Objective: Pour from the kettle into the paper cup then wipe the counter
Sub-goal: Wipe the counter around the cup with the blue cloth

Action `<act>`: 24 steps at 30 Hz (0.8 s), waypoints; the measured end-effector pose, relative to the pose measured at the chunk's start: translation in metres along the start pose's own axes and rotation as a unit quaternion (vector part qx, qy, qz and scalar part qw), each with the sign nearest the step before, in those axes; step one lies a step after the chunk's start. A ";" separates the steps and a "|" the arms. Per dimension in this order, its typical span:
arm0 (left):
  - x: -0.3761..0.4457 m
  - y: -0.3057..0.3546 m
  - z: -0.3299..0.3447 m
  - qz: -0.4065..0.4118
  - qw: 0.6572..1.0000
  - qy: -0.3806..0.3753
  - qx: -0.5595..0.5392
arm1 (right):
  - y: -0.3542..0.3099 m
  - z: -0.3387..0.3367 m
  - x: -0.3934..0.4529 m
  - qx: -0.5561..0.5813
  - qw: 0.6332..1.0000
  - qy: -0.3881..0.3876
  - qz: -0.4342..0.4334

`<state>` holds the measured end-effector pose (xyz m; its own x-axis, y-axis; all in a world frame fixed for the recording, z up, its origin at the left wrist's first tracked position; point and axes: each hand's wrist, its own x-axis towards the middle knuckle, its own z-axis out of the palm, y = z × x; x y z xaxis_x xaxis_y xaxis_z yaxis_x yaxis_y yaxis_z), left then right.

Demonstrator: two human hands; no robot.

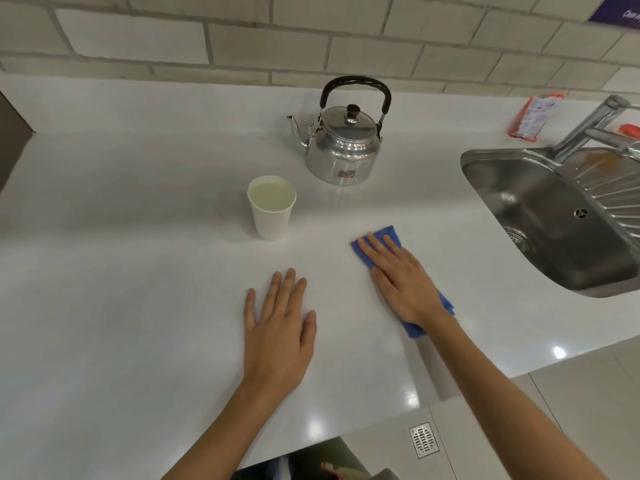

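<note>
A shiny metal kettle (pixel 343 147) with a black handle stands upright at the back of the white counter (pixel 138 289), spout pointing left. In front of it to the left stands a white paper cup (pixel 272 207), nearly full of pale liquid. My right hand (pixel 401 282) lies flat, fingers spread, pressing a blue cloth (pixel 388 235) onto the counter to the right of the cup; most of the cloth is under the palm. My left hand (pixel 278 329) rests flat and bare on the counter, nearer to me, holding nothing.
A steel sink (pixel 540 216) with a drainer and a tap (pixel 588 128) is set into the counter on the right. A red and white packet (pixel 535 114) lies behind it. A brick wall runs along the back. The counter's front edge is just below my forearms.
</note>
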<state>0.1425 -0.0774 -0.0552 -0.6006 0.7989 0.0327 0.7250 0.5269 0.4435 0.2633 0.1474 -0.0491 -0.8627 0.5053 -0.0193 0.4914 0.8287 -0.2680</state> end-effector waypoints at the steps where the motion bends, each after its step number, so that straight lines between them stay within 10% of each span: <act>1: 0.000 0.000 0.000 0.000 1.000 -0.003 -0.001 | 0.014 -0.005 0.007 0.000 1.000 0.004 0.006; 6: 0.000 0.001 0.001 -0.002 1.000 0.004 -0.001 | 0.008 -0.008 0.085 -0.036 0.990 0.029 0.135; 13: 0.000 0.000 0.002 -0.006 1.000 0.012 0.008 | -0.033 0.011 0.048 -0.016 0.999 0.007 -0.028; 19: 0.000 -0.001 0.004 -0.003 1.000 0.008 0.006 | -0.014 0.000 0.087 -0.039 0.994 0.018 0.103; 24: 0.000 -0.001 0.004 -0.002 1.000 0.008 0.004 | -0.039 0.012 0.077 -0.019 1.000 0.002 -0.004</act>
<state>0.1433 -0.0768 -0.0591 -0.6091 0.7918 0.0453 0.7253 0.5330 0.4358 0.1769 0.1513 -0.0513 -0.8667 0.4987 -0.0137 0.4879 0.8416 -0.2316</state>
